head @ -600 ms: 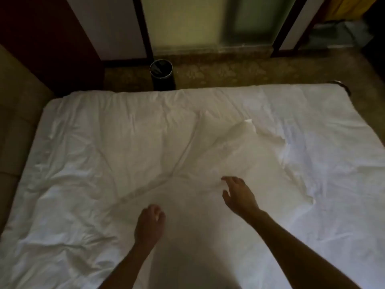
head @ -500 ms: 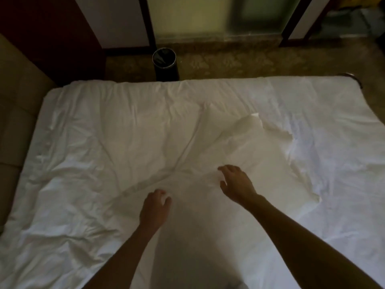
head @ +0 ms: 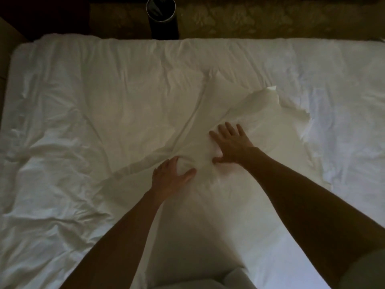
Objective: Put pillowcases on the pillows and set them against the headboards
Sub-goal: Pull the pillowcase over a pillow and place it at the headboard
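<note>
**Both hands on the pillowcase, mid-bed**

The pillowcase (head: 260,113) lies rumpled near the middle of the bed (head: 62,101). It slants toward the far right, where a loose edge curls up. The right hand (head: 231,142) is flat on it, fingers spread wide, pressing down. The left hand (head: 170,178) sits just beside it on the near side, with thumb and fingers closing round a small puff of the cloth.

This looks like smoothing the case out, or hunting for its opening. The right palm should work as the anchor while the left draws the cloth along its length. The pinch needs to stay shallow: it's white on white, and the sheet (head: 333,90) underneath could easily come up too.

I can't pick out a pillow for certain. A white shape at the near edge is too cut off to name.

The room is dim. A dark bin (head: 161,15) stands on the patterned floor (head: 270,17) just past the far edge, and a tan panel (head: 4,59), possibly the headboard, runs along the bed's left edge.
</note>
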Action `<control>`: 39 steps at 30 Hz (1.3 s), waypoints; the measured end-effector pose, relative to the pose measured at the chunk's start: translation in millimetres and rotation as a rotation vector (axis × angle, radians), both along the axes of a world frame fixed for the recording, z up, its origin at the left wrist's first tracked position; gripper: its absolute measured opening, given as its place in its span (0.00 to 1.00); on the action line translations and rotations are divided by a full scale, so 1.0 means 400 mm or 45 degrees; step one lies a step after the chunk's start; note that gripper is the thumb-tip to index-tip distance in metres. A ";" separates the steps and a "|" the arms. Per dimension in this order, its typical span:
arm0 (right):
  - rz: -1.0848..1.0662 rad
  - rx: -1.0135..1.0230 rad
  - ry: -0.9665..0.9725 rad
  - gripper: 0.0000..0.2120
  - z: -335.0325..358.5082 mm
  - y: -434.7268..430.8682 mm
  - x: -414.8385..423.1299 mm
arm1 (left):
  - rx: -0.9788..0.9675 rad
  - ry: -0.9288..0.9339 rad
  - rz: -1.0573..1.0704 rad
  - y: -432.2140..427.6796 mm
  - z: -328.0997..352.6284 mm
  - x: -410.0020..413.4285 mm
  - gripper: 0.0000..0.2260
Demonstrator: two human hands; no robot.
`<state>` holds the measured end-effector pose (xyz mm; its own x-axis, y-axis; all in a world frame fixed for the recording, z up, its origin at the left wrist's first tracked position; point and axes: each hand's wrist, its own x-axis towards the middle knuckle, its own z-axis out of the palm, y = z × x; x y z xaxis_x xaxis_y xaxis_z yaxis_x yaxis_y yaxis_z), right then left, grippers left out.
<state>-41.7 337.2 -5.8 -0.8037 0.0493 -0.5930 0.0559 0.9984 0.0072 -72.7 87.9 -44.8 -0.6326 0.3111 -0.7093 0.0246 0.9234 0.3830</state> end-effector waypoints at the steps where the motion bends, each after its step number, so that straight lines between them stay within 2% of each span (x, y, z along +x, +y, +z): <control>1: 0.033 0.024 -0.045 0.51 -0.006 0.007 -0.004 | -0.029 -0.005 -0.035 0.001 -0.005 -0.002 0.44; 4: -0.012 0.053 -0.156 0.55 -0.021 -0.003 0.006 | -0.094 0.000 -0.154 0.002 -0.004 -0.015 0.39; 7: -0.054 0.087 -0.216 0.55 -0.018 -0.041 0.036 | -0.074 -0.094 -0.235 -0.005 0.022 -0.032 0.35; 10: -0.023 0.157 -0.312 0.43 0.016 -0.065 0.044 | -0.071 -0.141 -0.322 -0.008 0.058 -0.024 0.35; 13: -0.010 0.212 -0.326 0.32 0.056 -0.077 0.040 | -0.075 -0.069 -0.407 -0.001 0.098 0.011 0.34; 20: 0.216 0.124 0.135 0.26 0.187 -0.068 0.137 | 0.113 0.252 -0.413 -0.037 0.223 0.062 0.26; 26: 0.109 0.044 0.464 0.20 0.343 -0.074 0.259 | 0.274 0.511 -0.429 -0.072 0.369 0.139 0.24; 35: 0.175 -0.030 0.747 0.21 0.545 -0.165 0.361 | 0.347 0.785 -0.373 -0.193 0.576 0.249 0.24; 39: 0.226 -0.085 0.907 0.23 0.612 -0.243 0.365 | 0.372 0.866 -0.302 -0.296 0.667 0.265 0.20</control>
